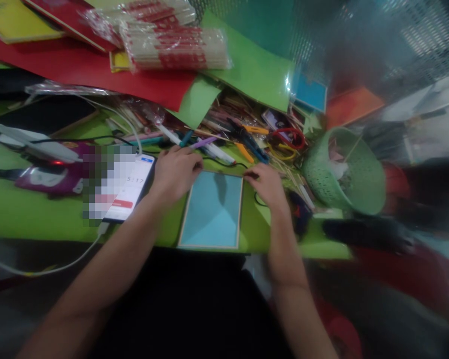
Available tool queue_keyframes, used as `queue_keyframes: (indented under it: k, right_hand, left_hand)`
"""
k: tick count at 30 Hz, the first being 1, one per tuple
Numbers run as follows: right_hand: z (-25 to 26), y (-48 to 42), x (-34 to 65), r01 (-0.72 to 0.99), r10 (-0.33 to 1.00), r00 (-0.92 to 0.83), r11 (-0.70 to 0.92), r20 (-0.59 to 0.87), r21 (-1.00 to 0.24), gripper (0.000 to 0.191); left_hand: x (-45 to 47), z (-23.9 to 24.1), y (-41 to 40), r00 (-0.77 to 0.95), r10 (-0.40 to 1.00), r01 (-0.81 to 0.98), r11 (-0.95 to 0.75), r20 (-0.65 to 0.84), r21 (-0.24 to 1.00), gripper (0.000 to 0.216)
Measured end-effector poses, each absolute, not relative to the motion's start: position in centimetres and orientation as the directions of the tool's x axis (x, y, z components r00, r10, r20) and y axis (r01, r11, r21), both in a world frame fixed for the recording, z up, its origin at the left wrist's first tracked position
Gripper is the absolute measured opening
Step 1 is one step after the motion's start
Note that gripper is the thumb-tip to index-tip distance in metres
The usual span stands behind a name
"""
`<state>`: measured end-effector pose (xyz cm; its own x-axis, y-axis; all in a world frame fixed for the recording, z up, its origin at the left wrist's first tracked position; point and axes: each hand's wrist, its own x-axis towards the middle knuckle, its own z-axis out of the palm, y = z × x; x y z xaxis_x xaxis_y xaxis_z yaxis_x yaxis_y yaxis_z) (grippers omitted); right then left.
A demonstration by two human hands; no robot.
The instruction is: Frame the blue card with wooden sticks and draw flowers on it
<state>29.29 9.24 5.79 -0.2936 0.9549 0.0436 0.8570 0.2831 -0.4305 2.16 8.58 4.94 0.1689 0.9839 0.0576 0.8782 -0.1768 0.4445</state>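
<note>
A light-blue rectangular board [213, 212] with a thin pale border lies flat at the front edge of the green table. My left hand [177, 172] is at its far left corner, with the fingers bent and the fingertips pressed together on the corner. At the far right corner, my right hand [265, 180] pinches the edge between thumb and finger. Whether a thin strip is also between the fingertips is too small to tell. Left of my left hand lies a lit phone [129, 187] with a white cable plugged in.
Behind the board are strewn pens, thin sticks and orange-handled pliers [249, 144]. A green plastic basket [322, 172] stands at the right. Further back lie red paper [142, 82], green sheets [247, 60] and wrapped stick bundles [179, 47]. A purple packet [48, 177] sits at the left.
</note>
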Motion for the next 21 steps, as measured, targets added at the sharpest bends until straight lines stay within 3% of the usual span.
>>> queue_keyframes:
  k: [16, 21]
  right_hand:
    - [6.5, 9.3, 29.4, 0.84, 0.949, -0.31, 0.298, 0.049, -0.454, 0.012]
    - [7.5, 8.6, 28.9, 0.797, 0.929, -0.354, 0.361, 0.11, -0.485, 0.01]
  left_hand:
    - [2.8, 4.8, 8.4, 0.146, 0.975, 0.858, -0.21, 0.168, 0.469, 0.02]
    - [5.5, 6.3, 7.5, 0.26, 0.928, 0.798, -0.361, 0.266, 0.483, 0.025]
